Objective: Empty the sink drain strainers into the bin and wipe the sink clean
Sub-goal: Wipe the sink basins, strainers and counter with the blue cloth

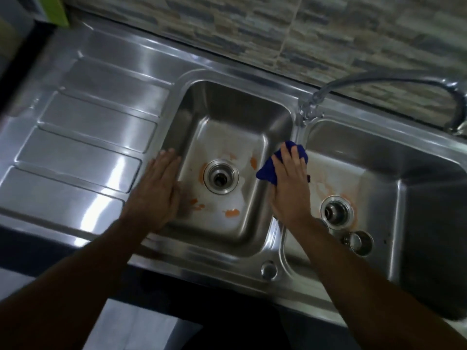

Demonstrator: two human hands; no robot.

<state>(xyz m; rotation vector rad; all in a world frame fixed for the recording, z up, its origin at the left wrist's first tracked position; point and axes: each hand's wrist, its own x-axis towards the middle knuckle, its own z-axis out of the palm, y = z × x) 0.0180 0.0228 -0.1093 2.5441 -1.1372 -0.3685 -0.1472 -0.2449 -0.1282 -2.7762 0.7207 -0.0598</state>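
Blue cloth [268, 171] slants toward the tap [314, 97] under the flat right hand [290, 189]; left hand [156, 189] flat on sink [168, 127].

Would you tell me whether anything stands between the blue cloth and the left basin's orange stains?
Nothing visible does. The right hand presses the blue cloth on the divider; the orange stains lie bare; the left hand rests on the opposite rim.

Far wall: stacked-stone-pattern tiles in grey, brown and blue [227, 26], with one pale vertical grout seam [291, 34] right of centre. Far left corner: lime-green flat panel [59, 8], black vertical edge [15, 59] just beside it. Near side: dark counter front [177, 286]; below it, pale grey smooth floor [131, 324]. Light: dim, indoor.
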